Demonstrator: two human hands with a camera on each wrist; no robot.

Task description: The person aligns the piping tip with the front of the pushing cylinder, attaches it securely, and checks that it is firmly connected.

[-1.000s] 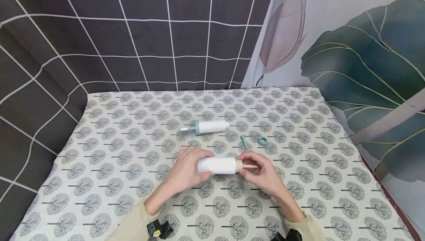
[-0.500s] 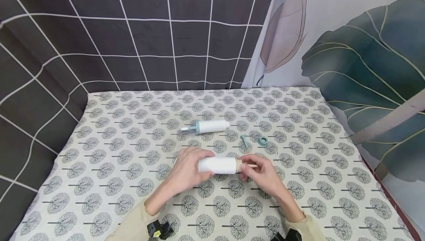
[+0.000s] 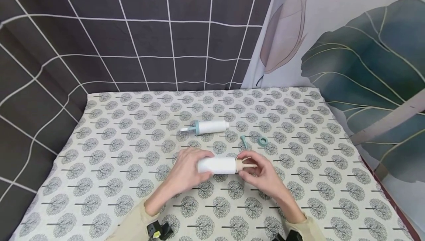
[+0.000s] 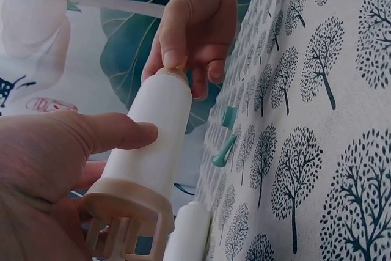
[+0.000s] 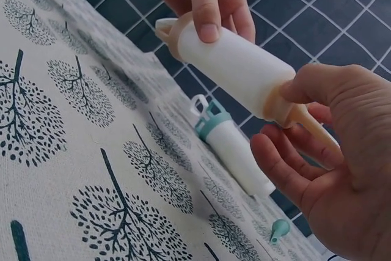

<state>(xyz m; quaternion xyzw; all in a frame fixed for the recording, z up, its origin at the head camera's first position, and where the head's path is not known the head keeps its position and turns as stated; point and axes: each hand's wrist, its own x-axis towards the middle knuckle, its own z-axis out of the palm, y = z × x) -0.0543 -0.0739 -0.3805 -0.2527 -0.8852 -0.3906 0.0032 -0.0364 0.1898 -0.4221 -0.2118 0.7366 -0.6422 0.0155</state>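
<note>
My left hand (image 3: 189,165) grips a white syringe-like tube (image 3: 217,165) around its left part, thumb along its side in the left wrist view. The tube lies level over the cloth, with a beige open-framed end (image 4: 131,195) at the left hand's side. At its other end are a beige collar (image 5: 278,105) and a slim beige nozzle (image 5: 314,129). My right hand (image 3: 262,171) pinches the collar between thumb and forefinger, the remaining fingers loosely curved below the nozzle. The nozzle points right, toward the right palm.
Behind the hands lies a similar white tube (image 3: 212,126) with a teal framed end (image 3: 197,127). To its right are a small teal nozzle (image 3: 244,141) and a teal ring (image 3: 263,145). A tree-print cloth (image 3: 109,200) covers the table; a grid-patterned curtain (image 3: 189,38) hangs behind.
The right fingers rolled around the collar and nozzle half a second ago, thumb forward, then returned to a wider pinch. The left hand and the white tube stay in place.
</note>
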